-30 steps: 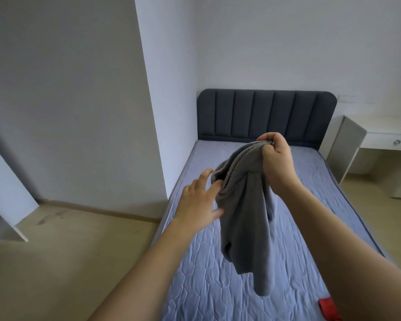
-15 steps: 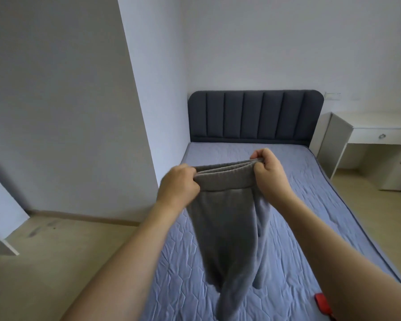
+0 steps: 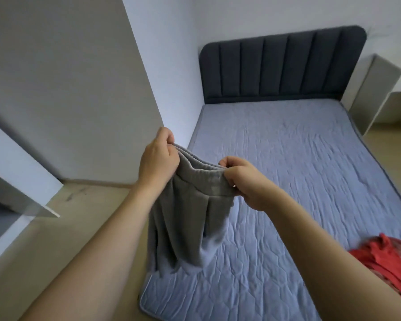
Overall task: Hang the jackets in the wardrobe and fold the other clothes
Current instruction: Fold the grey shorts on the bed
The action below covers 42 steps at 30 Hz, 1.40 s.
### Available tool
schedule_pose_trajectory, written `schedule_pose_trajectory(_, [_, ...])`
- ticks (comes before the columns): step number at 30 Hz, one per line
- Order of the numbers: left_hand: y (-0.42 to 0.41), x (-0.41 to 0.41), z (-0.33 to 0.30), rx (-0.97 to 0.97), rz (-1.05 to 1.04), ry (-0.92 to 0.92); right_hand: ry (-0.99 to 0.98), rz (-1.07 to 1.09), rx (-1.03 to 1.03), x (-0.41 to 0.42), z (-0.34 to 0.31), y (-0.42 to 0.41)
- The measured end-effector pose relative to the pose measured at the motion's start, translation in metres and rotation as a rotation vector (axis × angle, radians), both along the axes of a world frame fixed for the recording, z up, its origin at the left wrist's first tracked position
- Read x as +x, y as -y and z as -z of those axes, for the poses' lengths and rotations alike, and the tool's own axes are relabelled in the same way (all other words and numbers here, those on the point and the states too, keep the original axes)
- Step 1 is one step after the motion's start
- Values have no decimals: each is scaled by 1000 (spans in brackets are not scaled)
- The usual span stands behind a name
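- Left hand [image 3: 158, 162]: fingers curled, pinching one end of the waistband of the grey garment [image 3: 190, 216].
- Right hand [image 3: 245, 181]: fingers curled, pinching the other end of the waistband.
- The garment hangs from both hands over the near left corner of the bed [image 3: 299, 181], its lower end reaching the cover.
- Counted: two hands, one grey garment, one red garment [image 3: 384, 260] lying on the bed at the right edge.

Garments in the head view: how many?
2. Grey garment held up by its band in the left hand and right hand, over the bed's near-left corner; red garment on the bed at right, cut off by the frame. More may lie outside.
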State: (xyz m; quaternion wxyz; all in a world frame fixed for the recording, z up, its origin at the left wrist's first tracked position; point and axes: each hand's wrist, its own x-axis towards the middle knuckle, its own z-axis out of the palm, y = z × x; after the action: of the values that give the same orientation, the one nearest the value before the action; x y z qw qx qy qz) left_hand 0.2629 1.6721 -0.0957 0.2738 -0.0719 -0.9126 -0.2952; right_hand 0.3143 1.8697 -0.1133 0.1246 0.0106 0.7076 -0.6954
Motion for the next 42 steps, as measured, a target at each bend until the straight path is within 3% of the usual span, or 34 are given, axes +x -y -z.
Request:
schedule_pose_trajectory(4, [-45,-42,37,-89,65,59,178,125,-52,-18,45,-38])
schedule_pose_trajectory(9, [-154,-121,153,-332,288,383,383,396,32,-65,177,-116])
schedule_pose_trajectory(14, [-286,-177,385,-354,461,577,451,803,134,-100,400,-227])
schedule_pose_trajectory(17, [-325,-162,554,-420,397,712,557,984,160,-89,552,-282])
schedule_pose_trajectory(20, [-304,-114,703,-552,297,910,522,918,342,-75,678,-281])
schedule_pose_trajectory(23, [-268,-77,794,-605,205,852,346,733,737,-64,760,-244])
schedule_pose_trajectory(24, [-261,-73,809,-588,195,783,309,731,836,-61,774,-235])
schedule_pose_trajectory(26, [-253,-70,821,-514,213,665,186,851,832,-59,791,-224])
schedule_pose_trajectory(30, [-221,-79,817,-510,195,577,-41,1061,424,-53,788,-206])
schedule_pose_trajectory(33, [-169,-106,791,-474,-76,575,78,1100,3,-52,770,-172])
schedule_pose_trajectory(35, [-139,-116,780,-420,-223,606,197,1148,-127,-53,759,-152])
schedule_pose_trajectory(38, [-125,-118,784,-559,-72,529,217,1089,-118,-46,758,-130])
schedule_pose_trajectory(42, [-116,-120,779,-634,85,314,47,1041,48,-28,779,-124])
